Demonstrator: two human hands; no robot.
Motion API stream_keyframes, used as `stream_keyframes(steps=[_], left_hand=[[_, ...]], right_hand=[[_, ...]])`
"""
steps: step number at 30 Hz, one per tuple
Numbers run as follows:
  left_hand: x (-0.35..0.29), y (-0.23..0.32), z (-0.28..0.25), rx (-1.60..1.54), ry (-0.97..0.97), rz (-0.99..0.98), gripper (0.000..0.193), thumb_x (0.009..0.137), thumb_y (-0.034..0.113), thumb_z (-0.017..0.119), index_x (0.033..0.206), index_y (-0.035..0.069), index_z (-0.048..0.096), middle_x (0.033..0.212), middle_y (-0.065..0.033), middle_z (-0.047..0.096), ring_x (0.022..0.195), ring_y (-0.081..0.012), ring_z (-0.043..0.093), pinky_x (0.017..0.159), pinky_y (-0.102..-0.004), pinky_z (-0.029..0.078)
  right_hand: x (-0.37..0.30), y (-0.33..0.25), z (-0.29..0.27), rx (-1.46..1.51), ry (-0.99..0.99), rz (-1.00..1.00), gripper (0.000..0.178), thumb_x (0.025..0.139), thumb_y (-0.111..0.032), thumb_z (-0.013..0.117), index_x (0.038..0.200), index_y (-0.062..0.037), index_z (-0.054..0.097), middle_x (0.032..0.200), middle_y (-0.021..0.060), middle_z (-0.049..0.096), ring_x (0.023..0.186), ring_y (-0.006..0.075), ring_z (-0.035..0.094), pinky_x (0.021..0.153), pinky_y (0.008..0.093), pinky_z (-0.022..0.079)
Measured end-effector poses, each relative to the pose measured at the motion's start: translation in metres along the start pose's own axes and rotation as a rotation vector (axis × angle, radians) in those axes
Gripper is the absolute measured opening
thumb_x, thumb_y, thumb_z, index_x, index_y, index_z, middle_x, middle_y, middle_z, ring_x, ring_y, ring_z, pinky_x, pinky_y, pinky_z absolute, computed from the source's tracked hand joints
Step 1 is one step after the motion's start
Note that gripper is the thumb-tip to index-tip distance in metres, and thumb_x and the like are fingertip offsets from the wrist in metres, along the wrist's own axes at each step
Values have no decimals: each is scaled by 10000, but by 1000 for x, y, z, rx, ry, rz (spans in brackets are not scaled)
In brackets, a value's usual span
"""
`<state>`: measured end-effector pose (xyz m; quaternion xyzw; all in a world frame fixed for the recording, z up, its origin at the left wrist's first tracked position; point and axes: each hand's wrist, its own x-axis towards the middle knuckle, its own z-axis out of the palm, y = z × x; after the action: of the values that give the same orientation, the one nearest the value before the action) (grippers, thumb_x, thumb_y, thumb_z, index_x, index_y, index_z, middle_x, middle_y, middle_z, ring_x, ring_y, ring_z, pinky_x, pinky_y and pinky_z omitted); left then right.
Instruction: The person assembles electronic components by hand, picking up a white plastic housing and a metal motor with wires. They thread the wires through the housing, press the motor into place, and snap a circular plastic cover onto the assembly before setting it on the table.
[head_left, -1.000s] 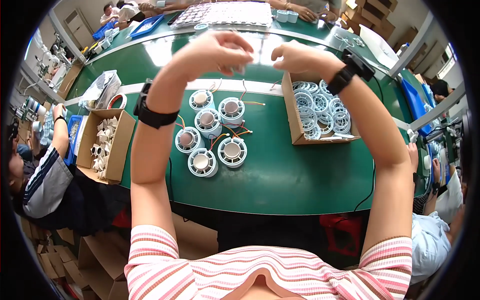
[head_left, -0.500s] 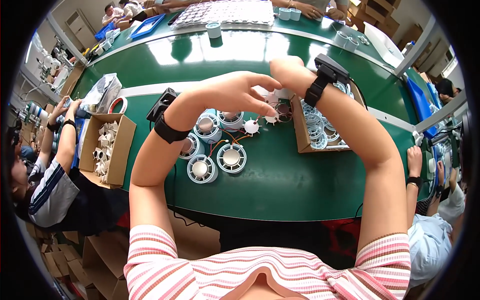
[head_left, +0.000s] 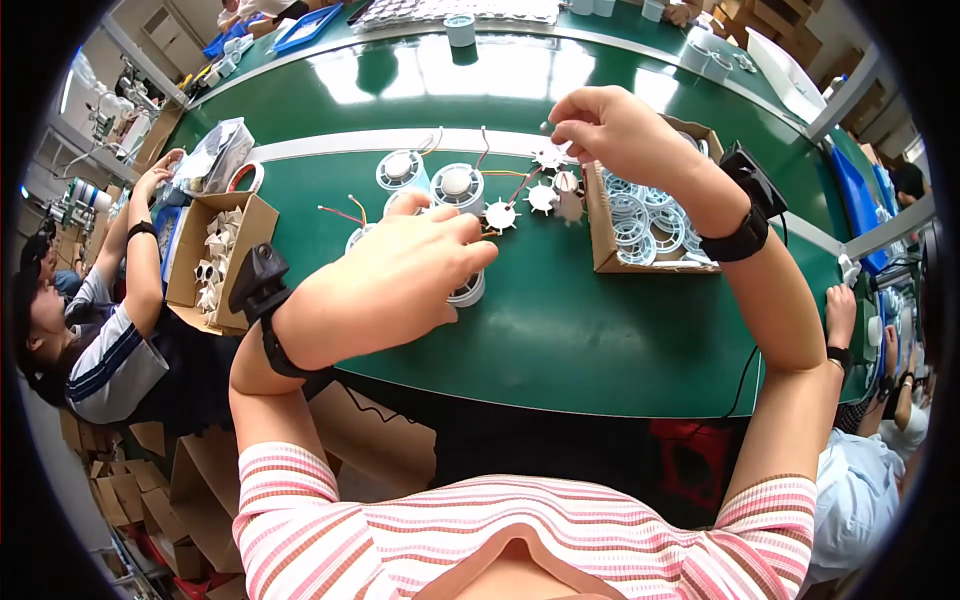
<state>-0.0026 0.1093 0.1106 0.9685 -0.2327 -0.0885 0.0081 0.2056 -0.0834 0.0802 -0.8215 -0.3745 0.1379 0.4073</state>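
Note:
My left hand (head_left: 400, 275) is spread over a cluster of light-blue round fan housings, its fingers apart. It covers several of them; one housing (head_left: 457, 187) with a pale central hub and another housing (head_left: 401, 170) show beyond its fingers. Whether its fingertips press on a housing under the palm is hidden. Farther right, my right hand (head_left: 625, 140) is raised with thumb and forefinger pinched. A small grey-green piece (head_left: 547, 128) shows at those fingertips. Below it lie white bladed fan wheels, among them one wheel (head_left: 500, 215) and another wheel (head_left: 543, 197), near thin coloured wires.
A cardboard box (head_left: 600, 245) of light-blue rings stands on the green table (head_left: 560, 340) at right. At left are a box of white parts (head_left: 243, 265), a tape roll (head_left: 250, 176) and a clear plastic bag (head_left: 215, 158). A person (head_left: 110, 300) works at far left. A light-blue cup (head_left: 460, 30) stands farther back.
My left hand has moved from above the fan wheels nearer and left, over the housings. My right hand has turned so its pinched fingers show, with a small piece at the tips.

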Motion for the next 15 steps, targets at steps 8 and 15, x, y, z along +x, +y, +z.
stream_keyframes(steps=[8, 15], left_hand=[[-6, -3, 21, 80, 61, -1, 590, 735, 36, 804, 1280, 83, 585, 1156, -72, 615, 1168, -268, 593, 1144, -476, 329], [38, 52, 40, -183, 180, 203, 482, 762, 158, 811, 1159, 34, 567, 1068, -122, 560, 1110, -308, 580, 1072, -471, 378]], right_hand=[[-76, 27, -43, -398, 47, 76, 256, 918, -96, 708, 1144, 21, 675, 911, 117, 745, 801, 187, 702, 783, 311, 564], [-99, 46, -13, -345, 159, 93, 243, 888, -82, 743, 1106, 17, 700, 870, 114, 713, 778, 202, 681, 733, 327, 542]])
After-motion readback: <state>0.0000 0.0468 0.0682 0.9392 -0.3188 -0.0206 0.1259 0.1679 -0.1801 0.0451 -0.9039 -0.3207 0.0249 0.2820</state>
